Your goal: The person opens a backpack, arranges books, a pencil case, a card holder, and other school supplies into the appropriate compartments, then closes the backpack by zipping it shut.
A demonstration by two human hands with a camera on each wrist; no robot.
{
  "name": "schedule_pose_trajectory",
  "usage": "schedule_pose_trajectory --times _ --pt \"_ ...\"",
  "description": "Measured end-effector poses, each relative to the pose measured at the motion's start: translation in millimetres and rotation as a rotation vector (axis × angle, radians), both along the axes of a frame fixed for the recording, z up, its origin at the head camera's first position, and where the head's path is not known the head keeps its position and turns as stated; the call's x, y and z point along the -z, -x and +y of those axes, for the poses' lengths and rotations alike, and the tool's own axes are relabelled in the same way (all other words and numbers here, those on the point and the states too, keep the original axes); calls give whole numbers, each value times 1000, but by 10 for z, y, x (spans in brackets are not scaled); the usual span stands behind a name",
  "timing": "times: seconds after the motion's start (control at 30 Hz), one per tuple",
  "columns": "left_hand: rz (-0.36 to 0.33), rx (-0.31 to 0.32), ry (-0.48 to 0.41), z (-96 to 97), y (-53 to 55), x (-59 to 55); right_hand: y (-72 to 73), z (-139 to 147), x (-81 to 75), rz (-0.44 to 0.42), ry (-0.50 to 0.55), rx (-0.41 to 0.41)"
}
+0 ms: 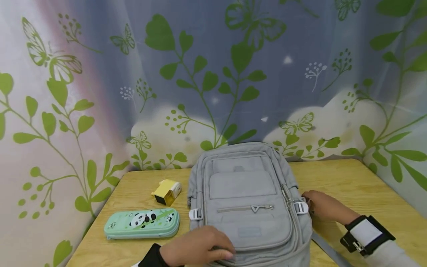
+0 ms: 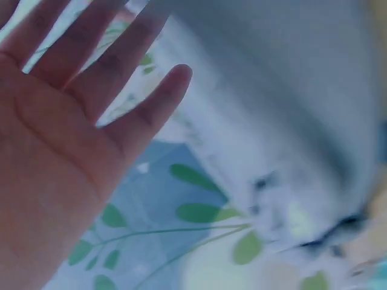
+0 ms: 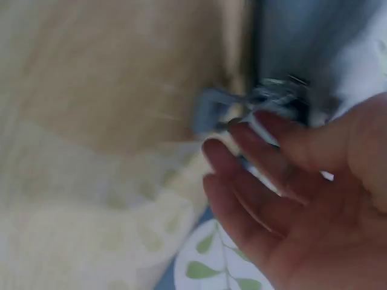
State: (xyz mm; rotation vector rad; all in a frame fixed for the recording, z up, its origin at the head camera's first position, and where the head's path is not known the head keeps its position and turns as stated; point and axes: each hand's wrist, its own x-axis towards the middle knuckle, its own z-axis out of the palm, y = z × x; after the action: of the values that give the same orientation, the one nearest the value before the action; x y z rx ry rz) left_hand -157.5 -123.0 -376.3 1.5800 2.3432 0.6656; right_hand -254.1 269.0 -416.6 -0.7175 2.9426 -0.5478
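A grey backpack (image 1: pixel 241 200) lies on the table, its front pocket and zippers facing up. My left hand (image 1: pixel 200 246) is over its lower left edge in the head view. In the left wrist view, the fingers of the left hand (image 2: pixel 66 139) are straight and spread beside the blurred grey fabric (image 2: pixel 242 115). My right hand (image 1: pixel 325 205) is at the bag's right side, close to the white buckle (image 1: pixel 301 208). The right wrist view shows the right hand (image 3: pixel 302 187) with loosely bent fingers, thumb and forefinger near a blurred grey strap (image 3: pixel 208 112).
Left of the bag lies a mint-green pencil case (image 1: pixel 141 224) with panda pictures. Behind it sits a small yellow and black pencil sharpener-like object (image 1: pixel 168 191). A grey strap (image 1: pixel 328 250) trails off the bag's lower right. A leaf-patterned curtain (image 1: pixel 213 74) hangs behind the wooden table (image 1: pixel 337 178).
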Motion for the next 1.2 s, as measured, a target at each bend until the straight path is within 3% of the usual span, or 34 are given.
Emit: schedule_pose_trajectory --times 0.07,0.17,0.3,0.37,0.4,0.5,0.6,0.77,0.87,1.07,1.13,1.2 --pt "11 -71 26 72 67 -154 -27 -41 -66 73 20 34" --pt "146 -155 128 241 241 -334 -77 -152 -146 255 32 31" --pt "405 -246 304 531 531 -400 -126 -305 -170 433 -88 -83" --pt "473 -302 409 669 650 -372 -145 -364 -148 464 -159 -102" --pt "471 -336 456 733 700 -346 -152 -390 -131 469 -189 -98" --pt "360 -439 577 904 798 -267 -155 -445 -81 472 -226 -73" --pt "282 -540 638 1031 858 -168 -161 -463 -56 535 -249 -61" --pt "311 -664 686 1133 928 -56 -231 -440 -91 692 -300 -60" --pt "278 -696 686 1152 950 -65 -314 -424 -119 711 -335 -54" --pt "262 -711 676 1182 954 -56 -599 -365 -112 637 -426 -54" --pt "267 -722 677 1192 950 -37 -714 -354 -106 561 -443 -70" --pt "277 -739 681 1199 952 -19 -815 -352 -112 433 -462 -92"
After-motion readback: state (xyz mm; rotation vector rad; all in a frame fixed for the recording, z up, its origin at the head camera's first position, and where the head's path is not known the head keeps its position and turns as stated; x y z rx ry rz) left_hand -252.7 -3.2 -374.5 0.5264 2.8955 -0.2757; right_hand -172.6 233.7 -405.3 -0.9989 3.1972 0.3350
